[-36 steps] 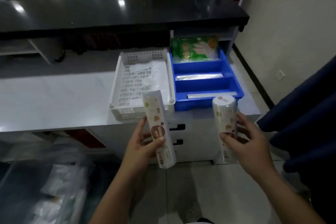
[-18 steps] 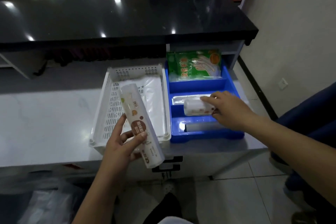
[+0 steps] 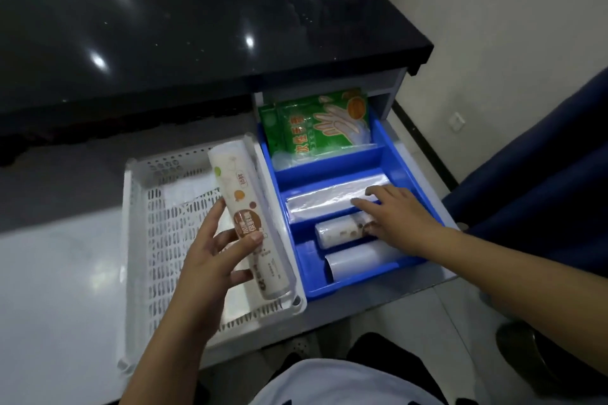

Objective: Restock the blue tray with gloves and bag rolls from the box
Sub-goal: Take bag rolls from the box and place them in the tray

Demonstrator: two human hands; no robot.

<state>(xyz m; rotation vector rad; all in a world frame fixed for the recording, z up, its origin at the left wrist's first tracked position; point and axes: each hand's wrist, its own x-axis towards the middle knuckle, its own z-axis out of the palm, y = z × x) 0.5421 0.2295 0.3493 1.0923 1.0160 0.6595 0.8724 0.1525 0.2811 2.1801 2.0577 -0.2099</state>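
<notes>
1. Pale grey table [image 3: 65, 273] under a glossy black upper counter [image 3: 197, 26] carries two trays side by side, touching along their long edges.
2. Blue plastic tray [image 3: 411, 174] with three compartments sits at the right end of the table.
3. Far compartment: green printed glove packets [image 3: 316, 125] stand leaning against the back.
4. Middle compartment: a clear plastic bag roll [image 3: 322, 200] lies crosswise.
5. Near compartment: a short white patterned bag roll [image 3: 339, 232] lies crosswise, with a plain white roll [image 3: 358, 258] just beside it on the near side.
6. Right hand [image 3: 401, 217] lies flat over the right end of the short patterned roll, fingers spread and extended across the divider onto the clear roll. Grip wide; it closes on nothing.
7. Left hand [image 3: 217, 260] holds a long white patterned bag roll [image 3: 246, 223] above the right side of the white perforated plastic basket [image 3: 141, 240]. Grip closed around the roll's middle, thumb on the front; the roll is tilted, its far end pointing away.
8. Clear plastic sheets lie inside the basket.
9. Dark blue fabric [image 3: 543, 158] hangs at the right edge of view.
</notes>
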